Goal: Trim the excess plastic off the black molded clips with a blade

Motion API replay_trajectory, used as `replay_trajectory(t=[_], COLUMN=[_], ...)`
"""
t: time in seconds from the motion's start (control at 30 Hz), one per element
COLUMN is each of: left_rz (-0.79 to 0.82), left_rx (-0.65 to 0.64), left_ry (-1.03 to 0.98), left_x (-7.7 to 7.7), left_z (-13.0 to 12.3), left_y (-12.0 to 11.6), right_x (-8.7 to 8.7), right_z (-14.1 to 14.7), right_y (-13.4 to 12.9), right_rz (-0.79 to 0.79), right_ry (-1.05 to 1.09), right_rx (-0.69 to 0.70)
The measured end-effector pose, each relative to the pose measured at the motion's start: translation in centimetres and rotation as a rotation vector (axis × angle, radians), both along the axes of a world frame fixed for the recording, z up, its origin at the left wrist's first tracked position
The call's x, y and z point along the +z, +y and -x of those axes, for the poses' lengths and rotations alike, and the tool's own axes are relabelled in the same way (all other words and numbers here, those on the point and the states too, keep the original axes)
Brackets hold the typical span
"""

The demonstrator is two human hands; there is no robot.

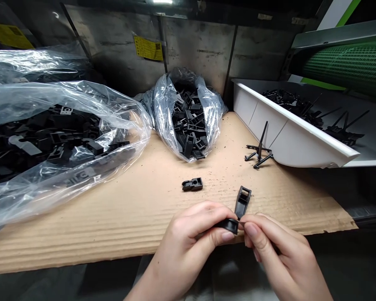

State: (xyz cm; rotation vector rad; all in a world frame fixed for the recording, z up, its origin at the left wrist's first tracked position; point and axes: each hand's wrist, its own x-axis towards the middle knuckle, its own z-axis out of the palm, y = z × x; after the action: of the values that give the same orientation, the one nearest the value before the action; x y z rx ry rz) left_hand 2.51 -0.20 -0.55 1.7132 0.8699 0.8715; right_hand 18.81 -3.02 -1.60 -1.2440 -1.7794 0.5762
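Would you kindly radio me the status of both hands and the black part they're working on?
Left hand gripping black part. Right hand pinching something small at its end. Loose black piece lying just beyond fingertips.

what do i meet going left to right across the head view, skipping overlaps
Large open clear plastic bag on the left, small oblong black plastic piece lying loose, held curved black plastic piece, bare right hand.

Cardboard sheet [90, 228], near left, offers passage, with obstacles: large plastic bag [21, 202] at left, smaller plastic bag [163, 110] at far centre, white tray [293, 144] and upright-stemmed black piece [259, 155] at right.
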Motion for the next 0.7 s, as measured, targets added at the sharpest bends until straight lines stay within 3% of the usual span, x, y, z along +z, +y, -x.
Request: replay_trajectory(t=[0.47,0.7], left_rz=[-0.033,-0.041], left_rx=[-0.019,0.002], left_ry=[0.030,0.051], left_x=[-0.17,-0.19], left_z=[-0.04,-0.15], left_y=[0.04,0.10], right_x=[-0.31,-0.03], right_z=[0.26,-0.19], right_y=[0.24,0.30], right_rz=[0.015,0.094], right_ry=[0.050,0.068], right_rx=[0.005,0.062])
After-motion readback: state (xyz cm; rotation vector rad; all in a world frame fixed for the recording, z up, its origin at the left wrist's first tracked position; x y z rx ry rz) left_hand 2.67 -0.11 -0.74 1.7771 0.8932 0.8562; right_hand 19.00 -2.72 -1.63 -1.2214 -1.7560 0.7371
